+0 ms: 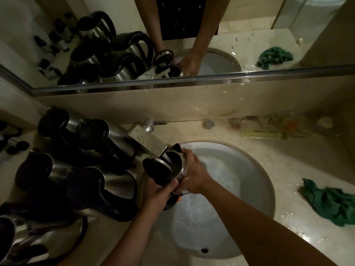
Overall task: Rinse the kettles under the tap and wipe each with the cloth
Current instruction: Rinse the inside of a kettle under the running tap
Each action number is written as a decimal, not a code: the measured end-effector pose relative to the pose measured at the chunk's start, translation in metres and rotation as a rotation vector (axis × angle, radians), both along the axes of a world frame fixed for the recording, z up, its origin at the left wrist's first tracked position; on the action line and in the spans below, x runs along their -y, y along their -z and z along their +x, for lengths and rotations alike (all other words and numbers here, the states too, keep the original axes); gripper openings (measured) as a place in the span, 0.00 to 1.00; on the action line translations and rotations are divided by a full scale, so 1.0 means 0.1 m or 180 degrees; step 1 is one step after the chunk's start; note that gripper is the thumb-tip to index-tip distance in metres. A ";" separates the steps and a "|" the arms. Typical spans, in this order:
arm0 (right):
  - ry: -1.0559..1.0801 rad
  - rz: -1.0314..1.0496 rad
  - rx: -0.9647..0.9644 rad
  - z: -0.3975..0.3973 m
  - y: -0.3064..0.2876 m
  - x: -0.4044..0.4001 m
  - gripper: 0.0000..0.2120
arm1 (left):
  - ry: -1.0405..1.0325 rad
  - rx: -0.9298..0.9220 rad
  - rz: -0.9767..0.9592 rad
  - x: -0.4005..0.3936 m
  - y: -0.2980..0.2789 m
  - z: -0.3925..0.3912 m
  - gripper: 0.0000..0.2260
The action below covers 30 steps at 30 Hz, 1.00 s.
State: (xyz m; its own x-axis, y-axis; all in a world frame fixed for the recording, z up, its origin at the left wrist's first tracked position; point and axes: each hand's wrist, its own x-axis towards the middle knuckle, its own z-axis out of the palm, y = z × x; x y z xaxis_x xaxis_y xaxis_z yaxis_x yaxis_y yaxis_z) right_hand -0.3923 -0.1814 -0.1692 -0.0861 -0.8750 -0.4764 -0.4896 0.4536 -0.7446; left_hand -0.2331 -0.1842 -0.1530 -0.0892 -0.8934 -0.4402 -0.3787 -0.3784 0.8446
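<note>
Both hands are clamped on one kettle [173, 166], held over the sink [255, 169] with its open mouth directly beneath the tap [151, 140]. The left hand [159, 191] grips the black handle at the near side; the right hand [194, 173] wraps the steel body from the right. The kettle's long axis tilts away from the hands toward the spout, lid [156, 169] hanging open. Judgement: rinsing in progress; whether water is running cannot be told. The green cloth [330, 202] lies on the tabletop [288, 156] well right of the right hand, the nearer one for wiping. Further kettles [99, 181] stand just left of the left hand.
</note>
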 end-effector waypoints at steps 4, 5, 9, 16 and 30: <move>-0.0043 -0.0044 0.0014 -0.02 0.02 0.00 0.70 | -0.0062 -0.0252 0.0138 0.00 0.03 0.00 0.21; -0.0043 -0.0045 0.0030 -0.03 0.02 0.00 0.70 | -0.0126 -0.0334 0.0191 0.00 0.04 0.00 0.20; -0.0018 -0.0091 0.0028 -0.05 0.06 -0.03 0.70 | -0.0268 -0.0325 0.0244 -0.02 0.09 -0.02 0.19; 0.0008 -0.0055 0.0044 -0.07 0.08 -0.03 0.71 | -0.0228 -0.0303 0.0298 -0.03 0.14 -0.03 0.21; -0.0009 0.0042 0.0106 -0.04 0.02 0.03 0.70 | -0.0117 -0.0307 0.0200 -0.01 0.08 0.03 0.20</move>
State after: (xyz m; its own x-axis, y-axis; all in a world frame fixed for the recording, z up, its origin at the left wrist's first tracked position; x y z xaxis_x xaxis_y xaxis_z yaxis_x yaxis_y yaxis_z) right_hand -0.3962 -0.1840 -0.1714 -0.0677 -0.8688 -0.4906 -0.4660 0.4623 -0.7544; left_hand -0.2301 -0.1829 -0.1609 -0.1016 -0.8677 -0.4865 -0.2816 -0.4440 0.8506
